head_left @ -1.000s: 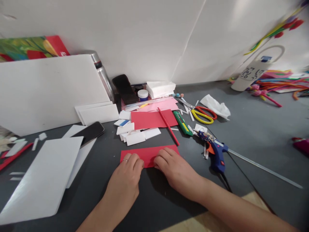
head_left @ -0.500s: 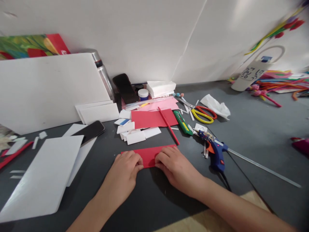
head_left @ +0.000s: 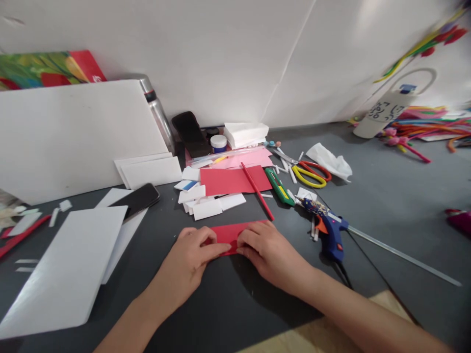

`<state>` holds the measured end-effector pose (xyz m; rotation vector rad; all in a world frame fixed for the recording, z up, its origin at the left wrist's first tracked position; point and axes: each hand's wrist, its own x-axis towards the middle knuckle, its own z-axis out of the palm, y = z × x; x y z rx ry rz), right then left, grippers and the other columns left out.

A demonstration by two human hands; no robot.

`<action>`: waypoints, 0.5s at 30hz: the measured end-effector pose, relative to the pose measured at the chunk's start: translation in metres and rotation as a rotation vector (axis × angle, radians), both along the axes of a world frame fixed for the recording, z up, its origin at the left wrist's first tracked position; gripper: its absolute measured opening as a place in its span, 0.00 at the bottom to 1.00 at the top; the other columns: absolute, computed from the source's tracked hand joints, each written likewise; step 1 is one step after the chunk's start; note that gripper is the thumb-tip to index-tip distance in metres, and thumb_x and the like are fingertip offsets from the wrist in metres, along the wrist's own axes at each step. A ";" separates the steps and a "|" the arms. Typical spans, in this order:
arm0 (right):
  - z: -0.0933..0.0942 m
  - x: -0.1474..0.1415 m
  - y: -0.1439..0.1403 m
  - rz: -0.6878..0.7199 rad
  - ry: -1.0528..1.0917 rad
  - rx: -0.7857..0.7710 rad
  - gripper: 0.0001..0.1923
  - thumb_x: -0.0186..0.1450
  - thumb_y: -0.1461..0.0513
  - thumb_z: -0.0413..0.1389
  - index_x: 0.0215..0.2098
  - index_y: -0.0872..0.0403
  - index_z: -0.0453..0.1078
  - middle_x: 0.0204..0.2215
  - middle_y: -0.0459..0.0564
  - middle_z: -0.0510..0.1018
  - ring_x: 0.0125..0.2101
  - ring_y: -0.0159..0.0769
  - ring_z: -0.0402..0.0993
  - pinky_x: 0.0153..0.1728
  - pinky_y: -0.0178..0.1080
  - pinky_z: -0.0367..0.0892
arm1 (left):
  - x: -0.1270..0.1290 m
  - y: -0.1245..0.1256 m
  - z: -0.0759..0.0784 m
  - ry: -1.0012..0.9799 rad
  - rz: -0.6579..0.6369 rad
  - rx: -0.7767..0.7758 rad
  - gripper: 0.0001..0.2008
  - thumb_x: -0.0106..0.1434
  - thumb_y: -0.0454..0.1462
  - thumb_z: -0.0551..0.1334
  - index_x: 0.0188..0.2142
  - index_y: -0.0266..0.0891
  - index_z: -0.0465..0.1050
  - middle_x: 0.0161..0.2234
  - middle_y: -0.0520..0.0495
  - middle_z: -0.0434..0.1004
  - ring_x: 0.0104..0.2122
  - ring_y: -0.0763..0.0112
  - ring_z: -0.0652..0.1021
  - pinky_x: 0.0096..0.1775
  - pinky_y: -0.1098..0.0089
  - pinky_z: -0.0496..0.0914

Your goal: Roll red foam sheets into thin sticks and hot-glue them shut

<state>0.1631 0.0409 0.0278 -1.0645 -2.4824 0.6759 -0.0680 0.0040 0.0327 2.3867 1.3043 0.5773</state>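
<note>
Both hands press flat on a red strip (head_left: 227,231) lying on the dark bench (head_left: 228,314) just ahead of the person, the left hand (head_left: 191,260) with fingers stretched across the strip's left part, the right hand (head_left: 267,250) with fingers curled down on its right part, the fingertips of the two nearly meeting, neither grip closed around anything. At twelve o'clock from the strip lie a red pencil (head_left: 256,190), a larger red sheet (head_left: 232,180) and white card bits (head_left: 206,206). At two o'clock a blue glue gun (head_left: 329,230) and scissors (head_left: 311,174) lie; at nine o'clock a phone (head_left: 136,200) rests on white sheets (head_left: 69,267).
</note>
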 end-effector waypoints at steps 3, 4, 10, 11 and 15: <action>0.000 -0.001 0.001 -0.009 -0.002 -0.016 0.05 0.69 0.68 0.55 0.35 0.55 0.71 0.32 0.50 0.76 0.37 0.38 0.71 0.41 0.41 0.59 | -0.002 0.000 -0.005 0.014 -0.091 0.115 0.27 0.69 0.23 0.48 0.53 0.52 0.74 0.41 0.48 0.73 0.39 0.67 0.73 0.44 0.61 0.66; 0.000 -0.001 0.001 -0.012 -0.003 -0.020 0.05 0.69 0.68 0.55 0.35 0.55 0.71 0.33 0.50 0.76 0.37 0.38 0.71 0.41 0.41 0.59 | -0.002 -0.001 -0.006 0.029 -0.105 0.136 0.26 0.69 0.24 0.49 0.53 0.52 0.75 0.41 0.47 0.73 0.39 0.67 0.73 0.45 0.60 0.66; 0.002 -0.002 0.002 -0.024 -0.013 -0.023 0.04 0.68 0.68 0.56 0.35 0.55 0.72 0.33 0.49 0.76 0.37 0.38 0.71 0.41 0.41 0.59 | -0.002 -0.002 -0.004 0.104 -0.125 0.134 0.26 0.69 0.24 0.48 0.54 0.51 0.74 0.43 0.45 0.72 0.41 0.64 0.72 0.46 0.57 0.66; 0.002 -0.003 0.002 -0.027 -0.016 -0.025 0.04 0.68 0.68 0.56 0.35 0.55 0.72 0.32 0.49 0.76 0.36 0.38 0.71 0.41 0.40 0.59 | -0.002 -0.002 -0.004 0.111 -0.128 0.130 0.26 0.69 0.24 0.48 0.55 0.50 0.74 0.43 0.45 0.72 0.41 0.64 0.71 0.47 0.57 0.66; 0.005 0.001 0.007 -0.015 -0.046 -0.046 0.03 0.68 0.66 0.57 0.34 0.55 0.71 0.32 0.48 0.76 0.36 0.37 0.71 0.41 0.40 0.59 | -0.002 0.000 -0.002 0.141 -0.154 0.122 0.27 0.68 0.23 0.47 0.56 0.49 0.72 0.44 0.44 0.70 0.41 0.64 0.70 0.47 0.55 0.66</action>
